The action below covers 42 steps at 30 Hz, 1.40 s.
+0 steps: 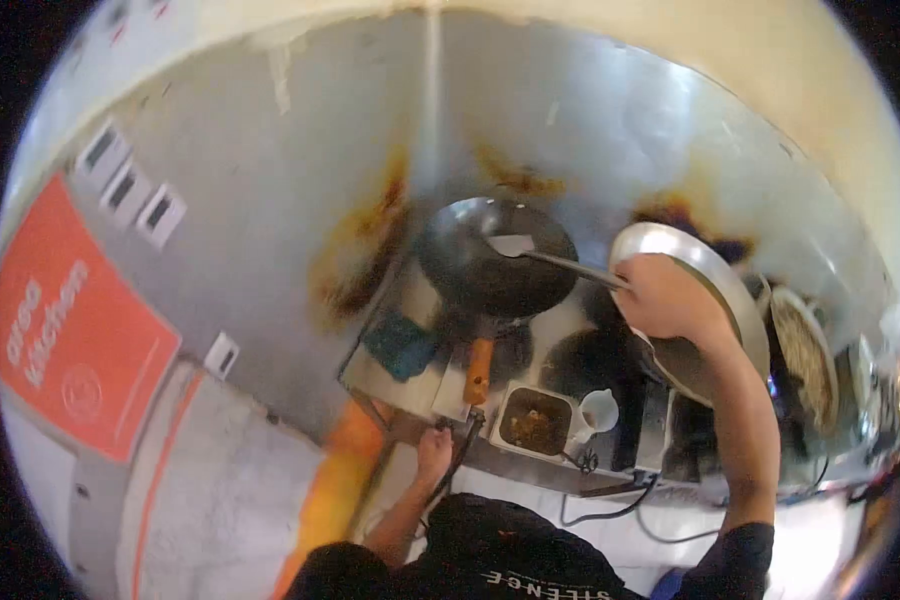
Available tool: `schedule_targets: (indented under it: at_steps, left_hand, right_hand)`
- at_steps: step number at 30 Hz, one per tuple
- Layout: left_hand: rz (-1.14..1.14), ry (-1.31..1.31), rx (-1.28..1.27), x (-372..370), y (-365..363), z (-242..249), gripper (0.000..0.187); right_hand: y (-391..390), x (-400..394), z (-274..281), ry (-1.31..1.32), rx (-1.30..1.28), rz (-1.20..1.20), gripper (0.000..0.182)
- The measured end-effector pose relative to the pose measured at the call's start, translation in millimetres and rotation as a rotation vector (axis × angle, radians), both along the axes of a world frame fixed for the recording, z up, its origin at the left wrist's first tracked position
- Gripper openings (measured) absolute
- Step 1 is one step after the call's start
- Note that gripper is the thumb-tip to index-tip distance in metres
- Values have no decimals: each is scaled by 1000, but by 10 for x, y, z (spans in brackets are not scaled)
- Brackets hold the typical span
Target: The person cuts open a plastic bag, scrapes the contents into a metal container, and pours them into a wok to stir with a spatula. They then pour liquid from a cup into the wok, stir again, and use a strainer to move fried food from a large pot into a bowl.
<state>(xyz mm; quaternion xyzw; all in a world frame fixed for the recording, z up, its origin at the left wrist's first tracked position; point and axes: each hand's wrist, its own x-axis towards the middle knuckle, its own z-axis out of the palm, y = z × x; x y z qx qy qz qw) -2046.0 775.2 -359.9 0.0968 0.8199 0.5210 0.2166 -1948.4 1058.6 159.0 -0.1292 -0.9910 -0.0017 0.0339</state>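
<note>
A dark wok point(498, 262) sits at the back of the cooktop, its orange-brown handle point(480, 370) pointing toward me. My right hand point(660, 296) is wrapped round the shaft of a metal spatula point(578, 268), whose flat blade rests inside the wok. Below the wok handle, at the cooktop's front edge, my left hand point(435, 452) has its fingers curled in near a knob; what they hold, if anything, is too small to make out. A large silver pan point(748, 310) lies beneath and beyond my right forearm.
A metal container with brown contents point(536, 422) and a white jug point(600, 410) stand near the front edge. A dark green cloth point(400, 346) lies left of the wok handle. At the right is a pan of pale food point(805, 355). A scorched metal wall point(360, 250) rises behind.
</note>
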Motion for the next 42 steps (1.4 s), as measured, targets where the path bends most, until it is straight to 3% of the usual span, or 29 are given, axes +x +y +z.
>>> schedule_targets:
  at_steps: [2,4,6,7,10,13,16,20,24,25,26,30,31,33,35,36,37,38,39,40,42]
  left_hand:
    - [379,447,-289,211,155,523,37]
    - [549,470,-67,201,306,656,41]
    - [489,-155,487,145,518,1125,50]
    - [363,-666,831,49,526,1651,54]
    - [-196,-1392,1496,-193,615,2260,56]
    - [-80,-1354,1478,-181,941,2278,45]
    - [-132,-1230,1432,-120,936,2273,25]
    - [-77,-1240,1460,-69,999,2280,20]
    - [-41,-1161,1297,65,1109,2371,26]
    - [-20,-1155,1291,89,1068,2374,50]
    - [27,-1006,1131,86,1049,2271,51]
    - [672,-58,93,168,749,1326,57]
    - [592,-13,79,146,698,620,54]
    - [444,-21,88,183,515,-40,47]
    - [296,-95,141,138,268,58,41]
    - [364,-29,172,128,209,38,38]
    - [404,43,225,188,199,-37,35]
    - [255,-5,326,112,156,-419,38]
    - [368,185,393,152,144,-431,30]
    - [72,434,102,49,8,247,21]
    - [111,524,165,87,24,428,12]
  right_hand:
    - [-18,-41,35,-22,-2,77,26]
    - [-58,-103,31,-29,-27,149,31]
    - [-130,-207,102,-65,-28,211,33]
    - [-155,-246,136,-94,-12,253,33]
    - [-239,-352,321,-200,-3,247,31]
    - [-323,-435,414,-310,-76,84,31]
    - [-448,-486,346,-337,-100,28,31]
    - [-522,-568,123,-349,-38,10,32]
    - [-327,-781,71,-346,0,50,27]
    - [-235,-796,23,-325,15,74,26]
    - [-187,-811,-43,-291,27,98,25]
    - [-383,-684,-4,-242,39,37,21]
    - [-375,-598,38,-231,83,52,20]
    - [-386,-455,58,-207,119,14,22]
    - [-320,-395,-98,-148,125,170,23]
    - [-294,-420,-137,-92,145,229,24]
    - [-409,-460,-128,-174,95,159,23]
    - [-540,-494,-101,-250,46,52,23]
    - [-365,-503,-299,-259,40,24,22]
    - [-368,-482,-387,-188,15,33,20]
    - [-407,-457,-450,-118,35,124,18]
